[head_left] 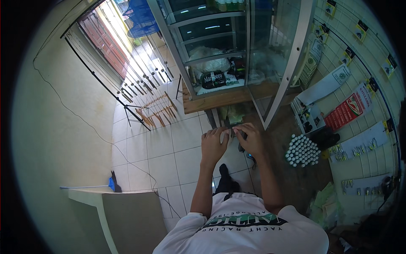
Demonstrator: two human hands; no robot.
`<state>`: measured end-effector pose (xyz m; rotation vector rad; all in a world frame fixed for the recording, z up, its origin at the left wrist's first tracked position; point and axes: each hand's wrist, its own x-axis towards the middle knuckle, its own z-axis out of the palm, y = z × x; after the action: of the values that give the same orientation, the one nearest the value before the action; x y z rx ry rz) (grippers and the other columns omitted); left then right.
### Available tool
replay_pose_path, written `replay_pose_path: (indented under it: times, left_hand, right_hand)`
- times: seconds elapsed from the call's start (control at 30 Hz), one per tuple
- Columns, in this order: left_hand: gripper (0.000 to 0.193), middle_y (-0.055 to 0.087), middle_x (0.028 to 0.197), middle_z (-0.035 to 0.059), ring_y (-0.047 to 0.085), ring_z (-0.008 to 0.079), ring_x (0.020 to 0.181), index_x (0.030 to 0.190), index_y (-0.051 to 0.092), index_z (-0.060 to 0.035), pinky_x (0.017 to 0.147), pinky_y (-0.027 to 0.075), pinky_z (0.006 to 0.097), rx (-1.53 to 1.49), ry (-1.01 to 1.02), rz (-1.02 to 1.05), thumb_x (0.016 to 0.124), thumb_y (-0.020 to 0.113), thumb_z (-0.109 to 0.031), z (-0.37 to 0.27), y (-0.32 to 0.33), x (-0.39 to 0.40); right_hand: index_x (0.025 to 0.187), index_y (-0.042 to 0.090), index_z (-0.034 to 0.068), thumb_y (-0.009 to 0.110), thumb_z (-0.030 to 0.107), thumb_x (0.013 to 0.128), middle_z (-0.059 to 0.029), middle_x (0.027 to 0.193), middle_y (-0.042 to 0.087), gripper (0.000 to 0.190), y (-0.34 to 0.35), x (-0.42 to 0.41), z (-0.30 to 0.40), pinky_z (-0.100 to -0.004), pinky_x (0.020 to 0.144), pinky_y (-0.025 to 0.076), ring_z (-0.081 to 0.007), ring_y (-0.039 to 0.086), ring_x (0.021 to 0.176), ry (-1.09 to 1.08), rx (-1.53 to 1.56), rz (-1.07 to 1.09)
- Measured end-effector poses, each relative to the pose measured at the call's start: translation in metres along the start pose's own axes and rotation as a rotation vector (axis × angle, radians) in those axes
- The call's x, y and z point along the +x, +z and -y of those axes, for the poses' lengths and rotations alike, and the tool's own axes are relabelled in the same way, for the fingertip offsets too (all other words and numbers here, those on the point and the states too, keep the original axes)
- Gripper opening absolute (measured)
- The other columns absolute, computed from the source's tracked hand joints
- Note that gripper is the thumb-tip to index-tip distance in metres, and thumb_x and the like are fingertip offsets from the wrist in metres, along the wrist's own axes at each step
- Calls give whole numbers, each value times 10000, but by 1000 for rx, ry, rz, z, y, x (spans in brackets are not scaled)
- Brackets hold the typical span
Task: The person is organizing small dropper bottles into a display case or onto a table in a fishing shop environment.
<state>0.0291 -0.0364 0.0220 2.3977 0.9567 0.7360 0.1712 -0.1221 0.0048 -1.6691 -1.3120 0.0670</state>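
Note:
Both my hands are raised close together in front of the display cabinet. My left hand (214,144) has its fingers bent, with thumb and fingertips near each other. Beside it, my right hand (251,139) bends its fingers inward, the thumb close to the index finger. A small dark thing seems to lie between the two sets of fingertips, too small and dim to name. Just beyond them stands the aluminium-framed glass cabinet (207,16) on a wooden bench (203,104). Its glass door (284,70) is swung out near my right hand. Inside lies a black package (213,80) bearing writing.
Left, a black rack (92,72) holds several long thin rods above tiled floor (158,162). A thin cable (85,122) runs down the wall. At right, white-capped containers (303,150) cluster below a wall grid (358,95) with hanging packets. A blue broom (112,184) rests on a ledge.

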Motion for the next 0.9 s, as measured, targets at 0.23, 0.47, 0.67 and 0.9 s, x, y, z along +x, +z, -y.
replay_pose_path:
  times: [0.23,0.47,0.67,0.9]
  left_hand:
    - [201,711,977,86,631,299,984,1004,685,-82,897,425,430,-18,14,-19,943,588,-247,-3,7,-10]
    - [180,689,1069,78,563,342,1145,1000,685,-91,934,412,455,-4,80,-113,942,590,-232,-9,11,-12]
    - [175,686,1082,76,553,340,1163,1009,685,-93,948,409,455,-5,66,-142,941,594,-227,-12,10,-10]
    - [171,683,1101,75,557,336,1146,1020,687,-85,954,418,446,-45,46,-154,933,605,-209,-10,16,-9]
  right_hand:
    - [992,739,112,693,179,851,-44,927,718,162,-9,-20,-1,-377,869,406,-222,619,977,-24,-164,-45]
    - [1026,734,162,682,227,842,27,978,737,202,-28,-20,-4,-520,1063,255,-253,510,1267,-197,-373,-209]
    - [918,764,152,658,197,846,34,971,744,136,-47,-2,-16,-715,1112,-56,-247,402,1396,-305,-260,-163]
    - [880,769,120,639,162,858,14,901,751,138,-49,1,-18,-687,1128,-55,-255,582,1237,-313,-235,-73]
